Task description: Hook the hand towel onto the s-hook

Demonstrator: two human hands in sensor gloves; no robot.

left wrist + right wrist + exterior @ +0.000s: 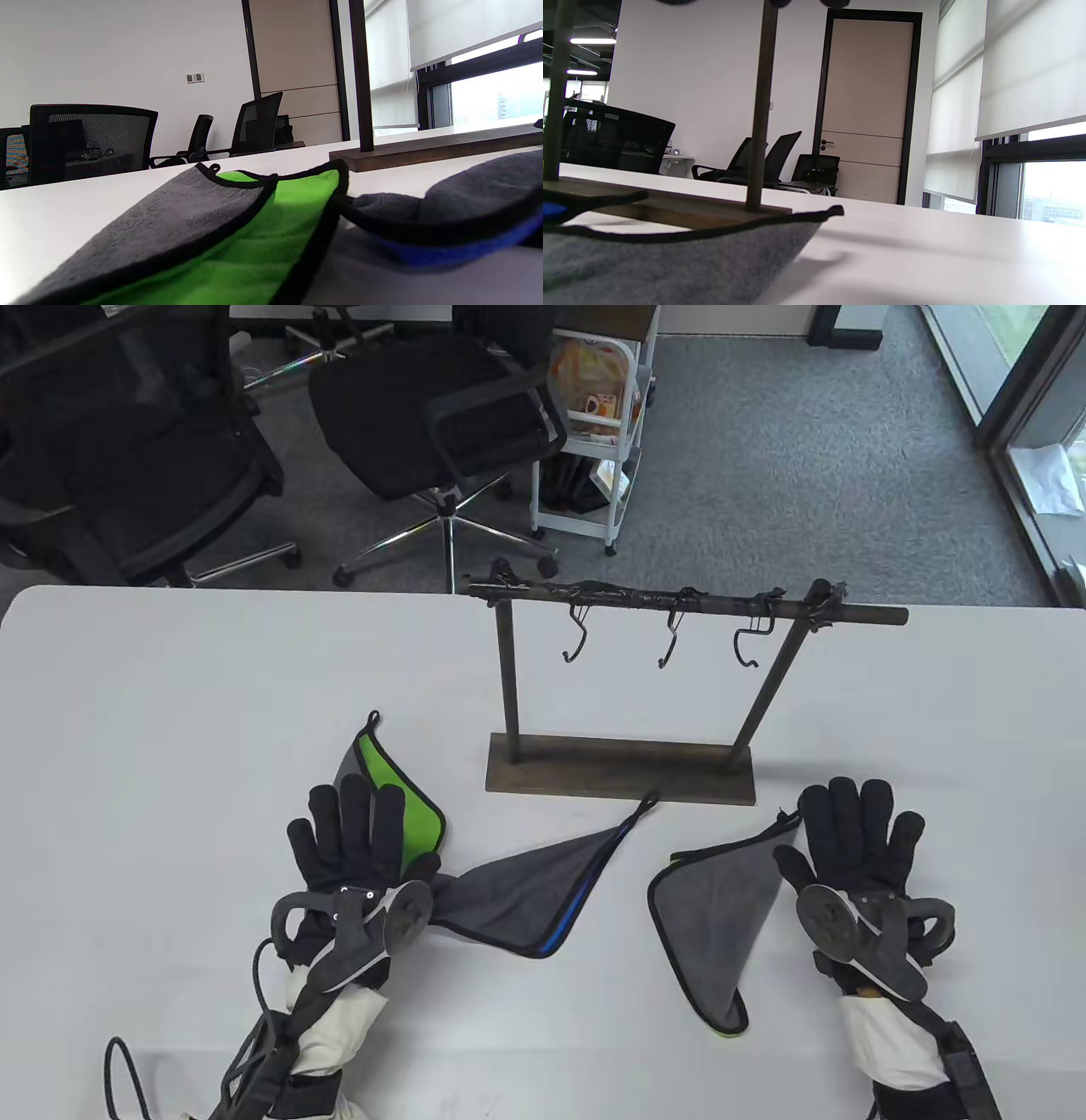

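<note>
Currently both hands flat, fingers spread, gripping nothing: left hand (361,857) on grey-green microfibre towel (399,802), right hand (853,848) beside grey towel (721,899). Pinch corner loop (371,718), thread onto 1 of 3 black S-hooks (577,640).

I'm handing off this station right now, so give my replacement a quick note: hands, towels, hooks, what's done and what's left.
Left hand: flat, fingers spread, resting on the green-lined towel, holding nothing.
Right hand: flat and open, at the right edge of the plain grey towel, not gripping.
Blue-edged towel lies between them, its corner loop pointing at the rack base.
Rack stands behind the towels; all three S-hooks on its bar hang empty.
Done: nothing hung yet.
Left: pick up a towel by its corner loop and hook it onto an S-hook.
</note>
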